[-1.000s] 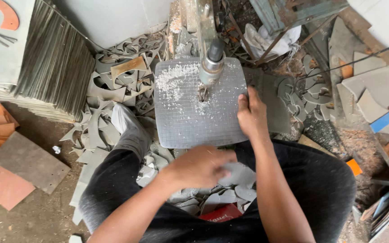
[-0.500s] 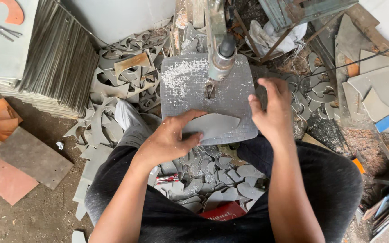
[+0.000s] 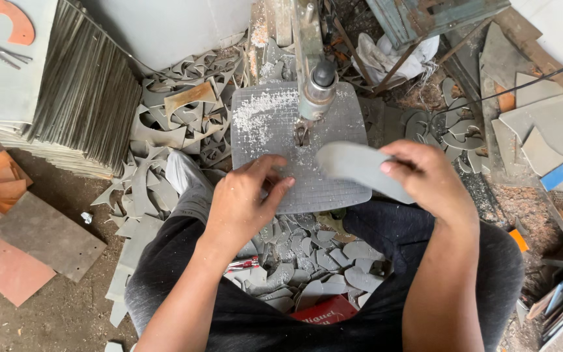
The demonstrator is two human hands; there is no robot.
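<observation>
My right hand (image 3: pixel 428 179) grips a grey, curved cut piece of tile (image 3: pixel 360 166) and holds it just above the right side of the grey metal saw table (image 3: pixel 275 137). My left hand (image 3: pixel 245 195) lies flat on the front left of that table with its fingers spread, holding nothing. The saw's vertical blade guide (image 3: pixel 317 85) stands at the middle of the table, with white dust scattered around it. Between my knees lies a heap of small grey cut pieces (image 3: pixel 320 267).
A stack of grey tiles (image 3: pixel 79 98) stands at the left, with orange and brown slabs (image 3: pixel 14 241) on the floor below it. Grey offcuts (image 3: pixel 164 130) litter the ground left of the saw. More tile scraps (image 3: pixel 529 130) and a white cloth (image 3: pixel 392 52) lie at the right.
The grey piece was pressed on the table under my left hand; now my right hand holds it, lifted to the right. My left hand has slid back to the table's front left.
</observation>
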